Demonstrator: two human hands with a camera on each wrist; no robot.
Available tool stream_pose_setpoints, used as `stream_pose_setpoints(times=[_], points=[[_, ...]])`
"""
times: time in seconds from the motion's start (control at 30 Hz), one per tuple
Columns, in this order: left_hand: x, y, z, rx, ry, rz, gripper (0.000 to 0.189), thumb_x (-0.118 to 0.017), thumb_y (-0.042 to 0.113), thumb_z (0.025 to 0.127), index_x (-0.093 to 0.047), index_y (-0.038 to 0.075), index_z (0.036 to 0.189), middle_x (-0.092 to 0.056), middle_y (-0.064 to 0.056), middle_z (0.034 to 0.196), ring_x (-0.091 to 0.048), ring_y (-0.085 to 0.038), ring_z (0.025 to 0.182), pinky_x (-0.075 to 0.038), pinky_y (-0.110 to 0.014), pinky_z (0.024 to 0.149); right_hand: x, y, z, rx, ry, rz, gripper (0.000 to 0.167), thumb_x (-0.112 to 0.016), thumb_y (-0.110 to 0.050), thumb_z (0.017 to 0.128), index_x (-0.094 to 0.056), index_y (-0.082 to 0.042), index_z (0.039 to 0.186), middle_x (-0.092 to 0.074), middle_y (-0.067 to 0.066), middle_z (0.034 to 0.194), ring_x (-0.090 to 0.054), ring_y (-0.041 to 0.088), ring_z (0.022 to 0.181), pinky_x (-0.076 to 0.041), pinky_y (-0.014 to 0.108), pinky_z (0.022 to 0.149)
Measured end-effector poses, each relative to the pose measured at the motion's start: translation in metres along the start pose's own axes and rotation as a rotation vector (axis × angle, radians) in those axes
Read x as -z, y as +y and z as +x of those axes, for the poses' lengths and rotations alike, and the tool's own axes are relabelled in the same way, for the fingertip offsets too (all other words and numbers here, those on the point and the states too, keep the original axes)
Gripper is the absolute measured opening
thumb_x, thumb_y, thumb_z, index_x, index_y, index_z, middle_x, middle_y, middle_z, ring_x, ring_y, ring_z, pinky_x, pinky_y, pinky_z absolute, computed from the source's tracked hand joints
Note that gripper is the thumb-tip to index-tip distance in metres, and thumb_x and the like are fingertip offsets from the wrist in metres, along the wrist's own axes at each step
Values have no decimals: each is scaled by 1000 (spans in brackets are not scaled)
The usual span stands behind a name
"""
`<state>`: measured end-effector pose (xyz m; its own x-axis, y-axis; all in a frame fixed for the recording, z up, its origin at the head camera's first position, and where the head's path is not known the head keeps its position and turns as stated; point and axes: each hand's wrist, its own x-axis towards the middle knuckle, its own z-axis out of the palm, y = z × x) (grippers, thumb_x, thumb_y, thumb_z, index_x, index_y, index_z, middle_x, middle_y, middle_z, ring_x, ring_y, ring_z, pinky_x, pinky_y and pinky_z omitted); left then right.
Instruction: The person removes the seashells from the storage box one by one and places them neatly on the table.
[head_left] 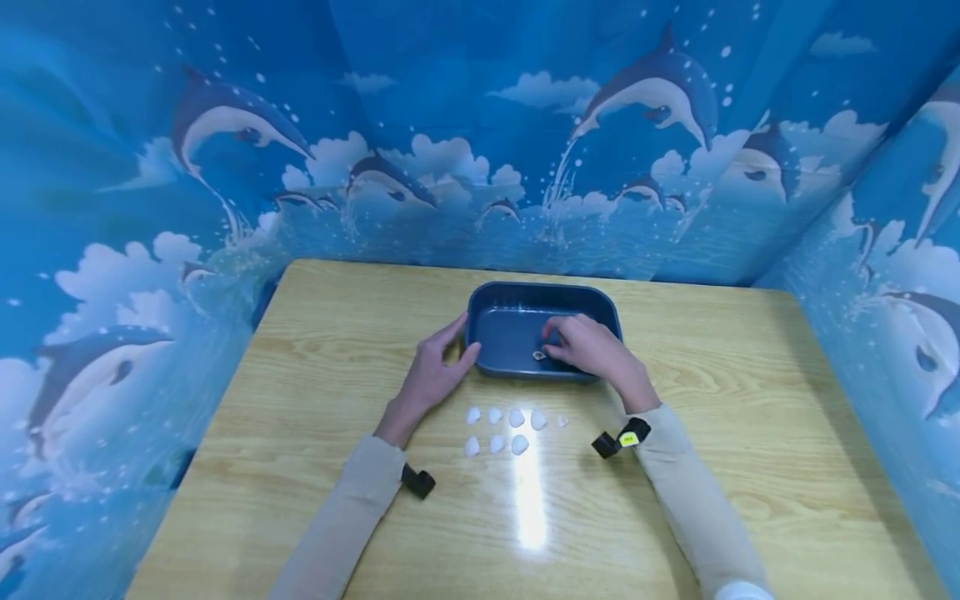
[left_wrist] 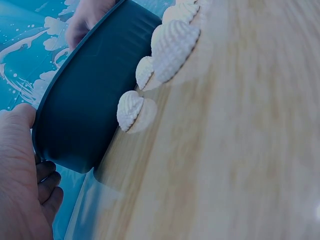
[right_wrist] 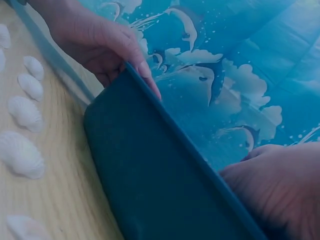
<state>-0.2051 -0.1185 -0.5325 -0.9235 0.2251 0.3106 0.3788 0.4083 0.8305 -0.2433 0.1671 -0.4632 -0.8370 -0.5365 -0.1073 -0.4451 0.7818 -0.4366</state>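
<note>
A dark blue rectangular tray [head_left: 517, 372] stands on the wooden table. My left hand [head_left: 435, 371] rests against its left end, thumb up at the rim and the other fingers spread along the outer wall. Inside the tray is my right hand [head_left: 588, 343], fingers bent down, with a gap between index finger and thumb. A small brownish-white shell [head_left: 538, 356] lies on the tray floor right beside the thumb tip. In the right wrist view the tray wall [right_wrist: 145, 165] hides the right fingertips. White ridged seashells [left_wrist: 175, 50] lie in front of the tray.
The shells form two rows, an upper one ending in a smaller pale shell [head_left: 563, 421] and a lower, shorter one [head_left: 497, 444]. Blue dolphin-print sheeting [head_left: 450, 208] rises behind and beside the table [head_left: 337, 333]. Light glares on the tabletop below the rows.
</note>
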Motion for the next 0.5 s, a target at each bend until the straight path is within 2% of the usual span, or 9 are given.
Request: stream_pose_setpoints(times=[0.1, 0.3, 0.5], points=[[-1, 0, -1, 4, -6, -1, 64, -62, 39, 106, -42, 8, 158, -46, -11, 161, -43, -21, 149, -39, -39, 122, -5, 4, 7, 7, -40, -24, 17, -72, -19, 100, -74, -8, 112, -60, -3, 68, -49, 12, 57, -40, 29, 53], [0, 2, -1, 17, -1, -2, 64, -62, 40, 106, -42, 9, 158, -46, -12, 161, -42, -18, 149, -38, -36, 122, -12, 8, 13, 34, -37, 15, 11, -69, -16, 102, -76, -11, 109, -70, -3, 82, -51, 11, 58, -44, 29, 54], [1, 1, -1, 17, -3, 1, 64, -62, 39, 106, -42, 8, 158, -45, -10, 161, -42, -18, 149, -38, -36, 122, -14, 11, 15, 59, -54, 64, 11, -70, -21, 103, -77, -13, 107, -73, -5, 86, -56, 10, 60, -46, 29, 55]])
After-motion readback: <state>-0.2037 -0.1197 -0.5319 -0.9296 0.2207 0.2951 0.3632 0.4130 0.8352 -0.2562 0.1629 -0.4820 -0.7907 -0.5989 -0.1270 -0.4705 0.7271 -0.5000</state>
